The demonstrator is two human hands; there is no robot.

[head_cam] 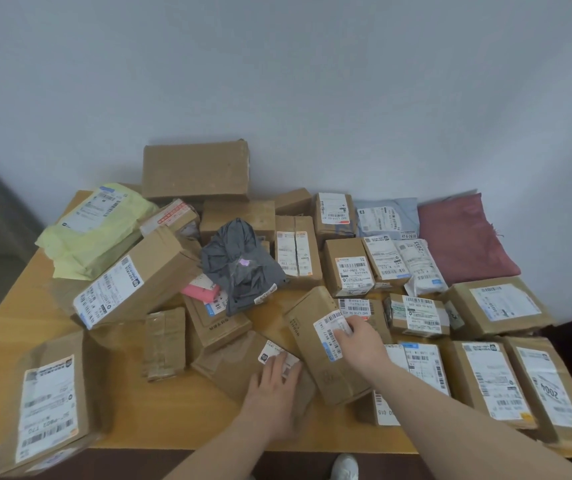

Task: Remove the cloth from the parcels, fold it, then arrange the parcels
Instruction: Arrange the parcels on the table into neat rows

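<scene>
Parcel-sorting room: labelled parcels (298, 251), table (18, 341)

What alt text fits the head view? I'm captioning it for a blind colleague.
A person's left hand and right hand each rest on a cardboard parcel among many labelled parcels crowding a wooden table. A folded maroon cloth lies at the far right by the wall.
</scene>
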